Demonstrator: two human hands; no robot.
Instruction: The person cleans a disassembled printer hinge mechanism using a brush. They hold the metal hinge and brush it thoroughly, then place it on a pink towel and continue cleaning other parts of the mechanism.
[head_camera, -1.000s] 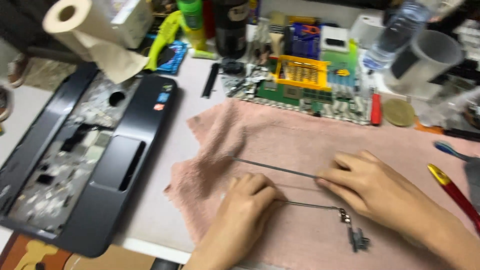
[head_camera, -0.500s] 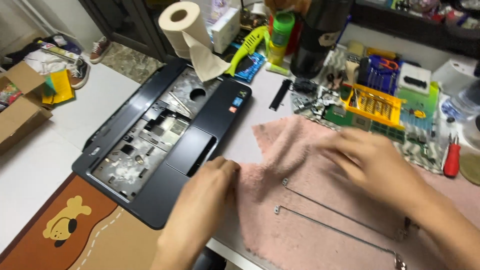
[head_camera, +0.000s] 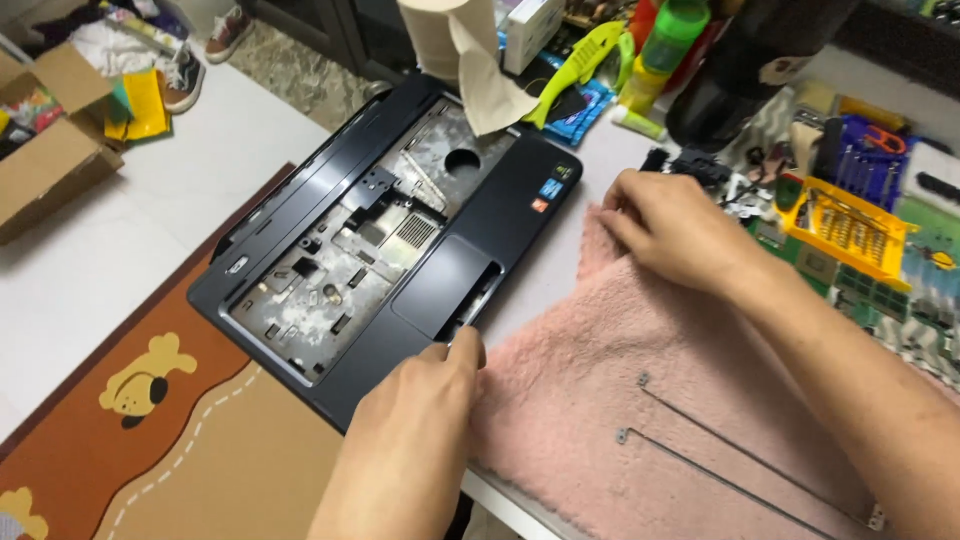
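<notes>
A pink fluffy towel (head_camera: 640, 330) lies on the white table. My left hand (head_camera: 420, 420) pinches its near left edge, right beside the front of a dark laptop palmrest shell (head_camera: 380, 240) that has no keyboard in it. My right hand (head_camera: 670, 225) grips the towel's far left corner. Two thin metal hinge rods (head_camera: 740, 465) rest on the towel near my right forearm.
A paper towel roll (head_camera: 455, 45) stands behind the shell. A yellow screwdriver bit case (head_camera: 850, 225), a green circuit board (head_camera: 925, 280), bottles and small tools crowd the back right. A cardboard box (head_camera: 50, 150) and an orange mat (head_camera: 150, 430) lie on the floor at left.
Both hands left the hinge rods and moved left to the towel's left edge. My view swung left and down, bringing the whole laptop shell and the floor in.
</notes>
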